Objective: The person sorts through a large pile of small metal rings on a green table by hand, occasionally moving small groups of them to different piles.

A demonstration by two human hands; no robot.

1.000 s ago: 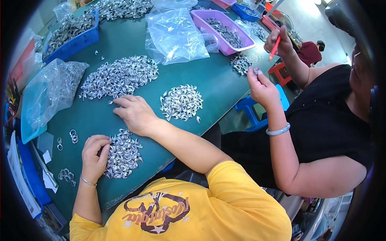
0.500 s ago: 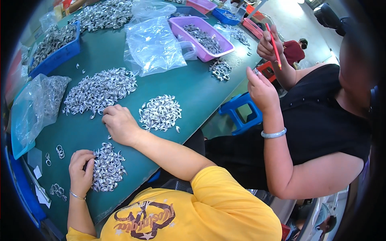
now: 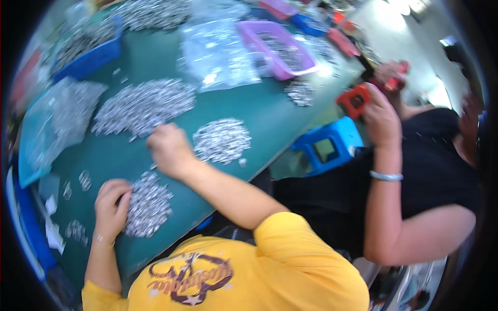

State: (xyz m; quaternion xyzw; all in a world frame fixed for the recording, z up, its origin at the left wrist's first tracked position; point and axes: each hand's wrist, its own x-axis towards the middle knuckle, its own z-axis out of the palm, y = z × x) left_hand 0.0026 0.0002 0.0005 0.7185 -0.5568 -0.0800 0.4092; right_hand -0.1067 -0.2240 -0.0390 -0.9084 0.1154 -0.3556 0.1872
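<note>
The picture is smeared by motion. My left hand [image 3: 110,210] rests on the green table with curled fingers, its thumb side against a near pile of small silver curved metal pieces [image 3: 149,206]. Anything pinched in it is hidden. My right hand [image 3: 171,150] is bent over the table, knuckles up, at the near edge of a larger pile of similar pieces [image 3: 142,109]. Its fingertips are turned under, so what they hold does not show. Right of that hand lies another pile of silver pieces [image 3: 222,140].
A blue bin [image 3: 93,59], clear bags [image 3: 220,57] and a purple basket [image 3: 251,44] stand toward the back. Several metal rings [image 3: 85,180] lie at left. A co-worker in black [image 3: 384,116] sits at right, near a blue stool [image 3: 334,145].
The whole view has shifted rightward and blurred. Both my hands keep nearly the same places beside the piles. The co-worker's raised hands have moved farther right.
</note>
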